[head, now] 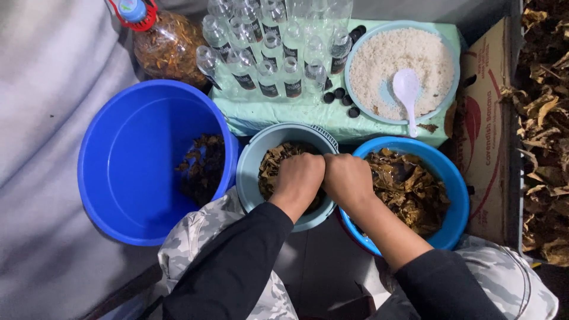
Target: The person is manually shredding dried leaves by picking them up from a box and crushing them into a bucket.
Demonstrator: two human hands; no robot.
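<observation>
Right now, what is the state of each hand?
Left hand: closed in a fist over the grey-blue bowl; contents hidden.
Right hand: closed beside it; contents hidden.

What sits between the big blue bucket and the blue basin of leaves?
In the head view, a pale grey-blue bowl of dry leaves sits between them, with both hands, left and right, pressed together over it.

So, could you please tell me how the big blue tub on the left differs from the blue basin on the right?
The big blue tub is deeper and wider than the blue basin. The tub holds only a small dark heap of leaves at one side, while the basin is nearly full of lighter brown leaves. No hand is at the tub; the right hand is by the basin's rim, next to the left hand. Both are round, blue and hold dried leaves.
</observation>
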